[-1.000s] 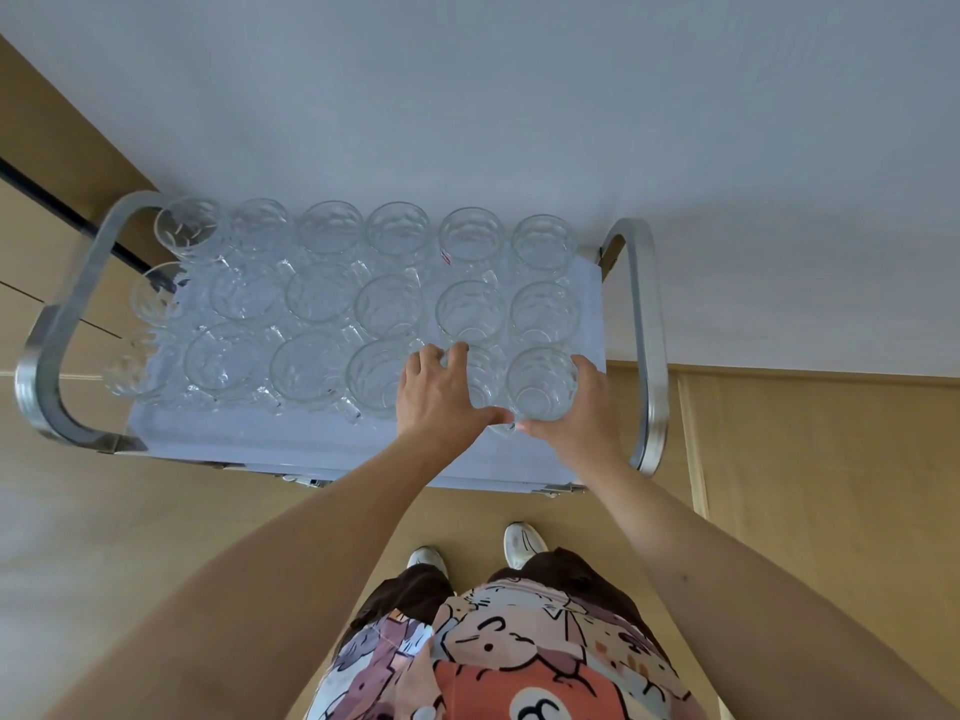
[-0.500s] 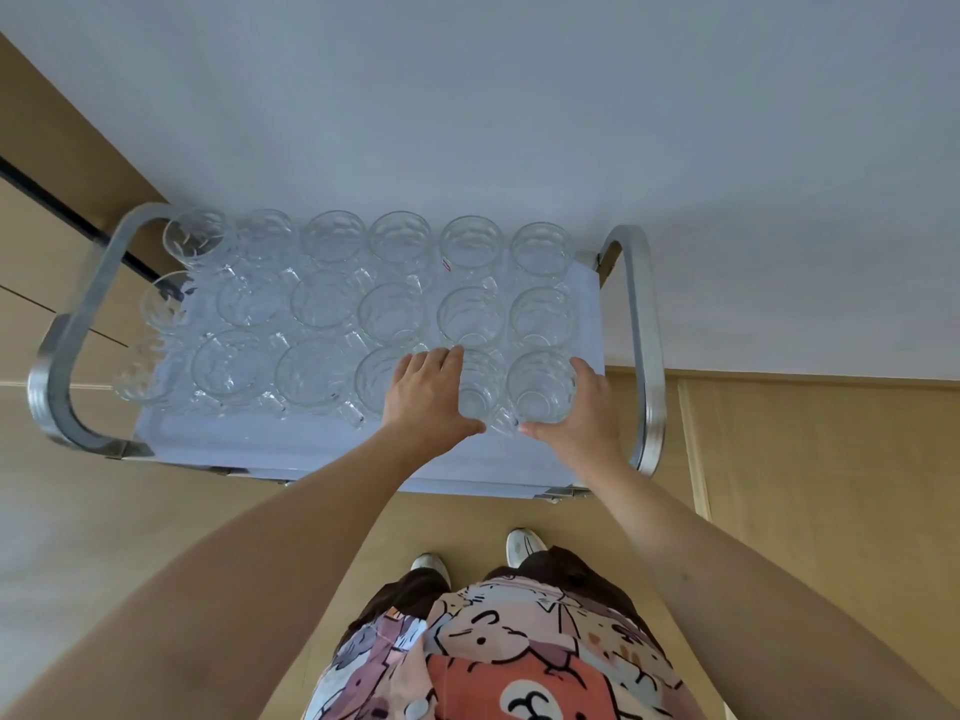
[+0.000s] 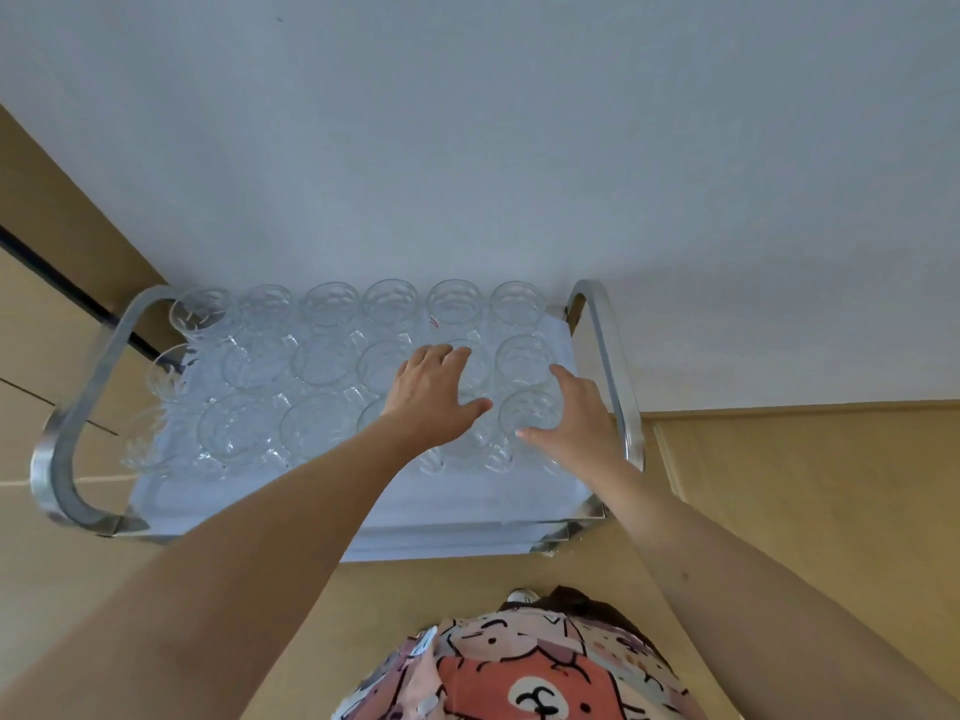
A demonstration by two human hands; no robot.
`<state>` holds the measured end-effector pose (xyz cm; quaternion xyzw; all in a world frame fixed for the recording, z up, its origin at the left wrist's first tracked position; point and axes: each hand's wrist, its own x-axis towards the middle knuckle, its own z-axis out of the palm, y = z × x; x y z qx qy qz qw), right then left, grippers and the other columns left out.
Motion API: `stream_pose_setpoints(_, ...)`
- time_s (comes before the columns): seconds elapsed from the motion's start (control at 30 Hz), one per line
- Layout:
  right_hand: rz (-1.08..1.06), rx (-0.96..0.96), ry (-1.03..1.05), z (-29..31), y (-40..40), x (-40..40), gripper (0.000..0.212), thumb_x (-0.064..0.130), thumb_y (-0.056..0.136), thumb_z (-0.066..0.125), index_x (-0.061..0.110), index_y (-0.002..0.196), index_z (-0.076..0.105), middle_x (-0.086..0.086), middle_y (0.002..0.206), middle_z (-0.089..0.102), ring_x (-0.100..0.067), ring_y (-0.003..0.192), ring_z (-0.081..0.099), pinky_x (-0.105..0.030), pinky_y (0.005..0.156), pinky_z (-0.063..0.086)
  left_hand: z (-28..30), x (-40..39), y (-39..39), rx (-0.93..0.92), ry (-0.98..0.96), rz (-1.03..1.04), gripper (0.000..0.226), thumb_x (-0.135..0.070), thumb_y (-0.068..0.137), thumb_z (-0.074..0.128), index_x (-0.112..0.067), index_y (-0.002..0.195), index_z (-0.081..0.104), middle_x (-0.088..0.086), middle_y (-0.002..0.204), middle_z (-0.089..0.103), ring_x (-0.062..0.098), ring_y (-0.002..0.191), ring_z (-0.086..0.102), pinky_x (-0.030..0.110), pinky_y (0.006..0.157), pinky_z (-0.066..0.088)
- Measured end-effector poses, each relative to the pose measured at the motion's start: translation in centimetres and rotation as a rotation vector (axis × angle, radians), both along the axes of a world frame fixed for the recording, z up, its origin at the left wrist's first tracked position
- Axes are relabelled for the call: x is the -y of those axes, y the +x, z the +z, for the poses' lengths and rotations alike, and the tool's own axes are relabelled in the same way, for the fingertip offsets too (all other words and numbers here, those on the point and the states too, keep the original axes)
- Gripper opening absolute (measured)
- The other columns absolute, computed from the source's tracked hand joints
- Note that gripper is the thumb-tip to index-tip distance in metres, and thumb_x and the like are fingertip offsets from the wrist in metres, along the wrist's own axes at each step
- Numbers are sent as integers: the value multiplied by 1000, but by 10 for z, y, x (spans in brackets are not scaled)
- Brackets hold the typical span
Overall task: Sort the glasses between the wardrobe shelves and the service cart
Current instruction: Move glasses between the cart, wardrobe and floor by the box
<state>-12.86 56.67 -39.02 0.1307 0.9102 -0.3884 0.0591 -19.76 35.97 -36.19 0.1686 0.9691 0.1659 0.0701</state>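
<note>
Carefully now: both hands hover spread over the glasses packed on the cart, left hand above the middle rows, right hand beside the corner glass. Best lift straight up, avoiding neighbours.

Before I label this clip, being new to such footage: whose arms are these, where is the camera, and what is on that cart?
No machine here: a person wears a wide-angle camera on the head, looking down at their own bare arms. In front stands a metal-framed service cart against a pale wall. Its top, under a pale blue cloth, carries rows of clear drinking glasses. The left hand is spread over glasses near the middle; the right hand reaches around the clear glass at the near right corner. Both hands look open; nothing is lifted yet.
</note>
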Motion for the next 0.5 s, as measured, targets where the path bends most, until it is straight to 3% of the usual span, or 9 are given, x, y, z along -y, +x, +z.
stream_pose_setpoints(0.2,-92,-77,62,29,14,-7,90,47,80,80,32,154,31,-2,149,38,-22,139,40,-30,104,35,30,-4,-12,-69,30,-62,80,-58,88,64,-19,153,37,8,154,41,30,146,28,47,119,28)
stream_pose_setpoints(0.37,-196,-119,96,47,39,-31,89,46,82,77,31,156,29,-4,148,38,-25,137,41,-38,111,39,51,-41,-7,-118,42,-234,78,-57,89,62,-18,152,38,9,154,42,31,145,29,48,118,28)
stream_pose_setpoints(0.5,-338,-152,122,61,62,-59,89,48,82,76,31,156,30,-4,152,37,-23,139,39,-37,111,37,72,-88,7,-175,49,-374,75,-54,90,64,-16,150,41,9,151,45,31,144,32,47,118,29)
